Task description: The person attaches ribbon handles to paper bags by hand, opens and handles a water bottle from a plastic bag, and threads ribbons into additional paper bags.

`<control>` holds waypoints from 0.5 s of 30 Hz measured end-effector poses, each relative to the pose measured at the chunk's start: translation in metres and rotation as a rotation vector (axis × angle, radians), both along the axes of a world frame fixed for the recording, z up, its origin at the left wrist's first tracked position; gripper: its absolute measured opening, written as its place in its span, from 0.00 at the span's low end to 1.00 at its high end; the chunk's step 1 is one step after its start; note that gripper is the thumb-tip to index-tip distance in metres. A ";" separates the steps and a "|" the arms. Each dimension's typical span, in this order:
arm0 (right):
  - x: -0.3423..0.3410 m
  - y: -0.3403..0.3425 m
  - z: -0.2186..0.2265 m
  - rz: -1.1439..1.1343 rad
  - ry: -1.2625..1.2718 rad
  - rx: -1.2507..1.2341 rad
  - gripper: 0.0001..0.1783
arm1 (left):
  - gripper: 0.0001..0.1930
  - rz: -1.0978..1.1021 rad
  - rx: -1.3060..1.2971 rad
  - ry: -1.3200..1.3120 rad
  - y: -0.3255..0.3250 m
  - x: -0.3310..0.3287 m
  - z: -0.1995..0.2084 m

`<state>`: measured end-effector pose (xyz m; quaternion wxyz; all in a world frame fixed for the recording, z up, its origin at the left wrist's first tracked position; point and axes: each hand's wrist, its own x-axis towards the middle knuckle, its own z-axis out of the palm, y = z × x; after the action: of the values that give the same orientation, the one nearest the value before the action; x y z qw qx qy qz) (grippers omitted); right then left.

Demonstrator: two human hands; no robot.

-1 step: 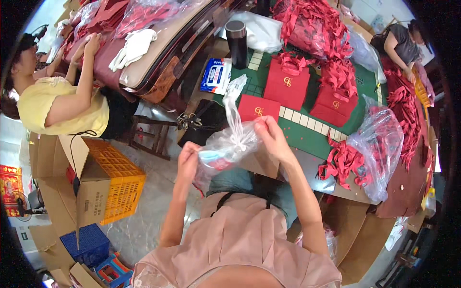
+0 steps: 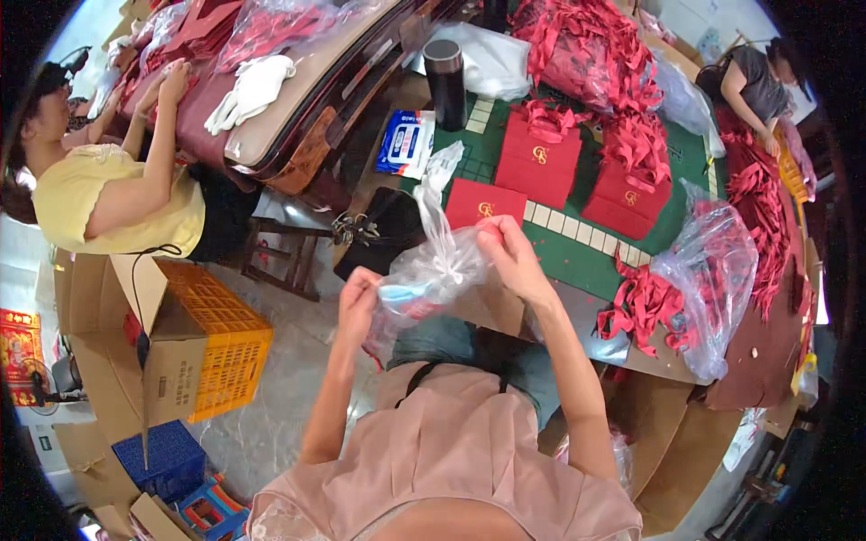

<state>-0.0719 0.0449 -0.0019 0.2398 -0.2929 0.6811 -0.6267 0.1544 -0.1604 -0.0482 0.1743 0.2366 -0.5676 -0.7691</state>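
You hold a knotted clear plastic bag [image 2: 446, 269], nearer you than the dark flask [image 2: 445, 86] that serves as landmark here. Your left hand [image 2: 359, 293] is narrowed, pinching the bag's left edge; your right hand [image 2: 508, 254] pinches its right side near the knot. Something light blue and something red show through the plastic; you cannot tell what they are. The bag's twisted top points up toward the flask.

On the green tabletop [image 2: 561, 263], a flat red gift bag [image 2: 469, 193] lies on the near side of the flask, just past your right hand, partly overlapped by the held bag. To the flask's left and nearer you is a blue-and-white packet [image 2: 406, 142], then a black pouch [image 2: 379, 227] closer still. Two red gift bags [image 2: 538, 171] with ribbons are right of the flask, and a heap of red ribbons [image 2: 591, 59] is beyond them. A loose, large clear bag [image 2: 722, 279] sits far right of the flask. White gloves [image 2: 251, 93] lie well to its left; farther left, a co-worker in yellow [image 2: 117, 198] sits.
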 end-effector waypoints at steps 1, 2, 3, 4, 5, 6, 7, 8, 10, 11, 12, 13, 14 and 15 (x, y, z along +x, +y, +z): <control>-0.003 -0.002 0.000 0.000 0.005 -0.001 0.14 | 0.06 -0.001 -0.123 -0.018 0.004 -0.004 -0.001; -0.005 -0.005 -0.001 0.006 0.015 0.020 0.14 | 0.06 -0.002 -0.247 -0.036 0.008 -0.009 -0.002; -0.008 -0.007 -0.004 0.008 0.024 0.041 0.15 | 0.06 -0.017 -0.411 -0.042 0.009 -0.015 0.002; -0.012 -0.010 -0.010 0.028 0.032 0.074 0.16 | 0.06 -0.017 -0.411 -0.038 0.010 -0.019 0.006; -0.015 -0.013 -0.017 0.026 0.035 0.074 0.16 | 0.08 0.045 -0.656 -0.045 0.013 -0.023 0.010; -0.018 -0.016 -0.026 0.029 -0.023 0.062 0.16 | 0.10 0.105 -0.898 -0.054 0.018 -0.030 0.021; -0.020 -0.018 -0.033 0.037 -0.082 0.050 0.16 | 0.15 0.156 -0.954 -0.051 0.025 -0.037 0.039; -0.022 -0.020 -0.035 0.037 -0.086 0.078 0.16 | 0.14 0.200 -1.027 -0.039 0.032 -0.046 0.056; -0.028 -0.024 -0.045 0.027 -0.079 0.069 0.17 | 0.14 0.210 -1.226 -0.046 0.036 -0.063 0.067; -0.031 -0.025 -0.049 0.021 -0.075 0.060 0.17 | 0.15 0.138 -1.242 -0.047 0.038 -0.073 0.070; -0.033 -0.026 -0.048 0.022 -0.075 0.059 0.17 | 0.16 0.070 -1.258 -0.050 0.041 -0.082 0.072; -0.035 -0.027 -0.048 0.025 -0.052 0.062 0.17 | 0.19 0.056 -1.282 -0.089 0.043 -0.091 0.066; -0.036 -0.027 -0.047 0.027 -0.030 0.064 0.17 | 0.18 0.016 -1.262 -0.132 0.044 -0.097 0.062; -0.039 -0.025 -0.052 0.018 -0.030 0.066 0.17 | 0.18 -0.032 -1.240 -0.168 0.045 -0.103 0.057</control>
<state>-0.1107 0.0195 -0.0540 0.2651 -0.2815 0.6952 -0.6059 0.0513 -0.1159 0.0084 0.2225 0.1426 -0.9235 -0.2779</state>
